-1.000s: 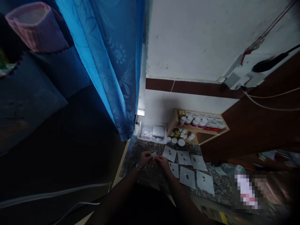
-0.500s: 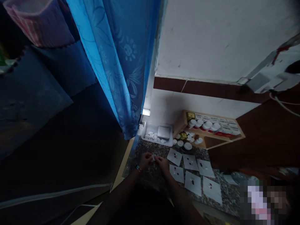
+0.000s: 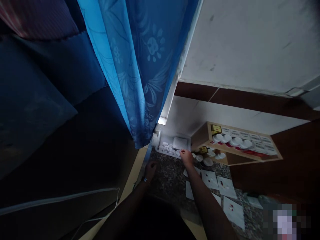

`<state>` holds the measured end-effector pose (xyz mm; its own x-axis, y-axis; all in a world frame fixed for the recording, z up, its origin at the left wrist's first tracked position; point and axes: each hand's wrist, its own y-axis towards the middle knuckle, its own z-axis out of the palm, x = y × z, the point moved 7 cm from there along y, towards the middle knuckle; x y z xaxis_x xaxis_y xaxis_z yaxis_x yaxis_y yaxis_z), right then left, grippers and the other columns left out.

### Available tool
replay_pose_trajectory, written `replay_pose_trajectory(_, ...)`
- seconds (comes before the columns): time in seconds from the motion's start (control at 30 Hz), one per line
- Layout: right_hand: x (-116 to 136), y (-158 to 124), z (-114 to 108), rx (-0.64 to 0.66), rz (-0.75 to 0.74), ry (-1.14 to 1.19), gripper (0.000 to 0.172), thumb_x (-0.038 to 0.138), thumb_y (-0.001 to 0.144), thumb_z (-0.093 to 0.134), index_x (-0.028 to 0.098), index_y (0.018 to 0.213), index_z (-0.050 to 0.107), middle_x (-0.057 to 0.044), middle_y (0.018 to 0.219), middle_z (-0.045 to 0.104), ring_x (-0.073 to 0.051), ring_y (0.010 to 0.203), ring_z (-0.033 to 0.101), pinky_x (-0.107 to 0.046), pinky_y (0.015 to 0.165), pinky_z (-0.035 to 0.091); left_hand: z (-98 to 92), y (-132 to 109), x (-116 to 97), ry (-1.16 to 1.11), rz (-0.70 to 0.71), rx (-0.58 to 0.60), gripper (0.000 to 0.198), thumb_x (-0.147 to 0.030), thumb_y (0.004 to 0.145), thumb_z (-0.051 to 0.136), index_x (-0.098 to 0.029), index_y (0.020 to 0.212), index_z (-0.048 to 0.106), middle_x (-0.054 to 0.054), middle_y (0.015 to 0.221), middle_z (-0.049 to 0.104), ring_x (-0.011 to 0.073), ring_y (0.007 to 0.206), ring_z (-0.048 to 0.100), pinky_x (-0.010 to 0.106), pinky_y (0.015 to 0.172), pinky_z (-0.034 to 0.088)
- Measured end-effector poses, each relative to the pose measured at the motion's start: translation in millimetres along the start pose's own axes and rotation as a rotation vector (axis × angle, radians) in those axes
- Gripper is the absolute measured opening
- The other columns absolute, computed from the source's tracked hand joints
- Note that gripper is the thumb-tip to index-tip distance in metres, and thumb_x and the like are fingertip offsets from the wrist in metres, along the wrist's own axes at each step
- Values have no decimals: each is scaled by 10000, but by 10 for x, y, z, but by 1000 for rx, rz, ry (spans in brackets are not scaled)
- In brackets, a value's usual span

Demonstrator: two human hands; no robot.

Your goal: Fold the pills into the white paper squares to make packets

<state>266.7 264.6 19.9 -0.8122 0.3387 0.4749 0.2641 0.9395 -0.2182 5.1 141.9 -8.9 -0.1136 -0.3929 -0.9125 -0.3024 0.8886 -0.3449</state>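
My right hand [image 3: 187, 158] reaches over the front edge of a clear plastic tray [image 3: 160, 151], its fingertips pinched at a small white folded paper packet [image 3: 178, 153]. Several similar packets lie in the tray's left part, beside a stack of white paper [image 3: 180, 143]. My left hand [image 3: 150, 169], with a bracelet on the wrist, hovers over the dark speckled counter [image 3: 167, 176]. Its fingers are loosely curled and apart, with nothing visible in them. Right of my hands, white paper squares [image 3: 209, 179] bear small pills; my right forearm covers some of them.
A wooden shelf [image 3: 207, 133] behind the papers holds boxes and white-lidded bottles [image 3: 235, 141]. More white-lidded jars [image 3: 208, 162] stand before it. A blue curtain [image 3: 142, 83] hangs at the left, close to the tray. A blurred-out patch covers the lower right corner.
My hands, earlier together at a small white packet over the counter, have parted. The right one has moved forward to the tray; the left has drawn slightly left. The camera view has shifted.
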Motion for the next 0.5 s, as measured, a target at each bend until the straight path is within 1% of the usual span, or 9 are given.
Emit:
replay_pose_trajectory(0.07,49,68,100,59,14,-148,210,305,754,538,208,823,711,-88,845,706,-202,759,624,-256,593,373,13,33,-15,9,13,11,151,-106,685,537,-145,753,666,31,780,668,162,785,597,275,766,452)
replay_pose_trajectory(0.13,98,90,186,85,5,-248,205,298,762,544,211,827,719,-98,864,704,-214,781,624,-264,589,368,15,57,-27,18,10,17,146,-99,684,542,-147,749,664,29,783,671,159,783,598,271,764,452)
replay_pose_trajectory(0.23,176,80,220,54,-52,-330,223,284,780,528,201,846,723,-106,866,696,-212,820,614,-261,602,365,-9,67,-23,42,-12,17,143,-104,689,548,-149,757,665,25,773,669,155,765,594,268,751,453)
replay_pose_trajectory(0.33,202,29,111,-48,-123,-305,263,278,792,489,186,898,711,-104,886,687,-203,848,591,-257,630,364,-51,48,-8,43,-24,7,133,-118,692,556,-152,754,669,25,778,671,156,770,594,266,754,452)
replay_pose_trajectory(0.4,134,-42,-10,-129,-167,-217,305,283,810,439,175,932,697,-100,917,679,-196,853,576,-257,661,365,-73,26,17,35,-51,-3,126,-116,686,561,-156,736,669,26,781,675,162,794,598,271,773,452)
replay_pose_trajectory(0.43,56,-91,-76,-172,-176,-160,331,286,820,408,168,949,689,-99,933,675,-192,853,571,-257,679,365,-79,12,31,30,-69,-8,121,-114,682,563,-158,724,667,26,777,677,166,802,601,276,782,453)
replay_pose_trajectory(0.5,-202,-217,-200,-254,-155,-54,382,299,827,361,151,997,670,-106,959,665,-195,851,565,-263,710,369,-72,-21,56,15,-101,-7,108,-117,674,571,-165,706,663,25,768,676,174,815,604,289,799,454)
